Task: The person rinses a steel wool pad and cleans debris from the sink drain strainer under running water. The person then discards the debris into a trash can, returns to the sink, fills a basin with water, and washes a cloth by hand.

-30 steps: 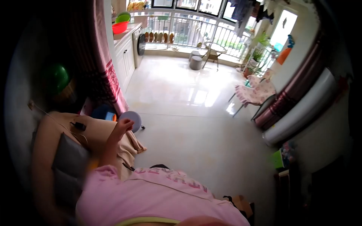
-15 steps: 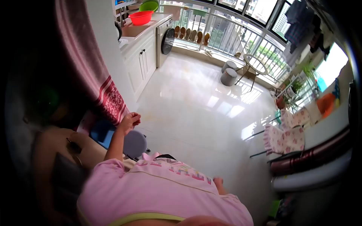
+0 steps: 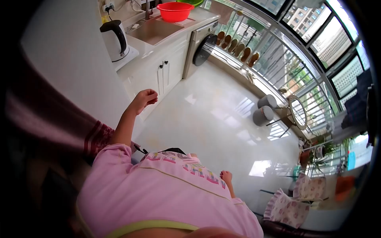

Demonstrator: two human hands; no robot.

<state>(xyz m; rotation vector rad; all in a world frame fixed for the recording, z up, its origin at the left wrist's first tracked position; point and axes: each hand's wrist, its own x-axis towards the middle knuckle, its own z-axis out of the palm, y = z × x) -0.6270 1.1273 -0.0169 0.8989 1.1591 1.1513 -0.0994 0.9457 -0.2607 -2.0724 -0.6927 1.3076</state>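
Only a partly legible chest print was shown; no whole word could be read.
Large, multicoloured block capitals (image 3: 190, 168) were printed across the front of the pink, short-sleeved fabric shirt (image 3: 166, 198) with yellow-green neck trim, worn by the person. The lettering was seen upside down from above, in a slanting row, and was bent by folds in the cloth. Barred strokes like those of an E or F were displayed, but their order could not be settled. On the pale, box-shaped washing machine (image 3: 193, 55) with a round black door, any panel markings were rendered too small to be read.
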